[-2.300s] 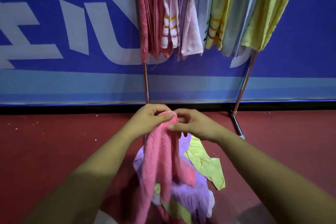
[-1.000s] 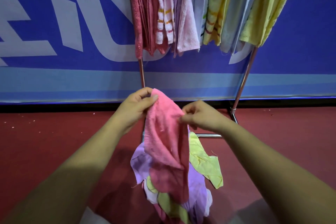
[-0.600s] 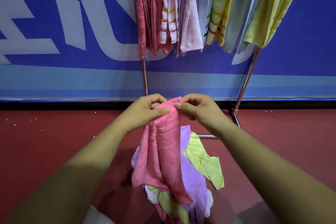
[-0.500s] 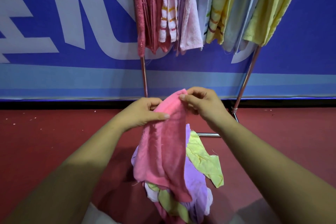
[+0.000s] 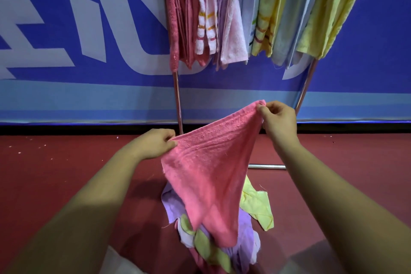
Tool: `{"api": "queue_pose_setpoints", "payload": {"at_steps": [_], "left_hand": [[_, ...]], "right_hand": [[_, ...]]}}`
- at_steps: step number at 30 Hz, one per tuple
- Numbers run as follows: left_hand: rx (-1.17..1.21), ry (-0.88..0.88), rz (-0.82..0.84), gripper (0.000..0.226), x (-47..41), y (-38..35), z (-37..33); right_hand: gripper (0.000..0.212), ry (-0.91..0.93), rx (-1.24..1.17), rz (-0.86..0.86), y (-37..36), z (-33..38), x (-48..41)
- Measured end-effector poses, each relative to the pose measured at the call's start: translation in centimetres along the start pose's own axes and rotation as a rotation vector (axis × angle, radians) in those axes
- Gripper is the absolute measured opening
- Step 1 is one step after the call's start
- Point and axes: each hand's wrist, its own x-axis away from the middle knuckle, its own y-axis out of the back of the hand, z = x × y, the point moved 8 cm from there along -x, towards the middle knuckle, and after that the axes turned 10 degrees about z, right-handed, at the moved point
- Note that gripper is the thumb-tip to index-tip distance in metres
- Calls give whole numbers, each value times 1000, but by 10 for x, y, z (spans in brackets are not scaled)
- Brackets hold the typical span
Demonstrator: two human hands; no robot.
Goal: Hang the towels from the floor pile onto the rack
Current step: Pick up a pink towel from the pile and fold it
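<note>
1. Blue banner [image 5: 89,29] with large white lettering fills the background. It stands behind the rack and meets the floor along a dark strip.
2. Red floor [image 5: 55,173] carries the rack's feet and the pile.
3. Rack [image 5: 178,100]: metal frame with the left upright near centre view, the right leg slanting at the right, and a base bar low on the floor between them. The top rail is out of view.
4. Hung towels [image 5: 233,29]: a dense row from the left end of the rack to the right end, running dark pink, white with stripes, pale pink, light blue, yellow. They hang packed edge to edge, so no free gap is visible from here.
5. Pink towel [image 5: 206,173]: off the floor and held in the air in front of the rack, below the hung row. Its top edge is stretched between both hands, with the right corner higher. The lower part hangs to a point over the pile and does not yet touch the rack.
6. Floor pile [image 5: 222,249]: purple, yellow-green and pink pieces heaped by the base bar, directly under the held towel. I count several, but the exact number is unclear.
7. Right hand [image 5: 278,118]: fingers and thumb pinch the towel's upper right corner.
8. Left hand [image 5: 155,143]: fingers curl round the towel's left corner and grip it.
9. Judgement: the task is well past halfway. This towel is spread and ready to lift to the rail, and the pile remains to hang.
</note>
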Motion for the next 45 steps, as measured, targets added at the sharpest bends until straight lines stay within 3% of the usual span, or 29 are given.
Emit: {"api": "queue_pose_setpoints", "payload": {"at_steps": [2, 4, 7, 11, 16, 20, 24, 26, 29, 33, 35, 38, 41, 45], "left_hand": [[57, -39, -99, 22, 1, 7, -5], [292, -100, -156, 16, 1, 11, -9], [834, -232, -102, 17, 5, 11, -22], [1045, -336, -4, 23, 12, 11, -49], [800, -409, 65, 37, 21, 7, -74], [637, -346, -67, 17, 20, 14, -70], [667, -337, -120, 5, 20, 17, -71], [659, -339, -149, 7, 21, 19, -72], [619, -358, -152, 10, 25, 19, -77], [606, -363, -154, 13, 27, 19, -80], [577, -349, -171, 13, 27, 20, -77], [321, -299, -230, 15, 23, 22, -65], [24, -278, -136, 22, 14, 8, -53], [13, -197, -60, 23, 13, 7, -34]], "right_hand": [[27, 8, 20, 16, -3, 1, 0], [21, 6, 29, 54, -7, -2, -1], [15, 9, 49, 141, -19, -2, 1], [8, 38, 88, 241, -42, 6, 11], [15, 96, 146, 374, -69, 17, 30], [21, 162, 129, 440, -74, 25, 37], [41, 128, 173, 480, -77, 22, 39], [34, 97, 120, 558, -85, 27, 46], [8, 140, 129, 715, -103, 41, 68], [8, 303, 401, 629, -108, 44, 70], [11, 314, 424, 608, -104, 42, 64], [15, 360, 523, 638, -100, 40, 60], [17, 395, 617, 623, -93, 40, 58], [18, 314, 585, 518, -69, 41, 40]]}}
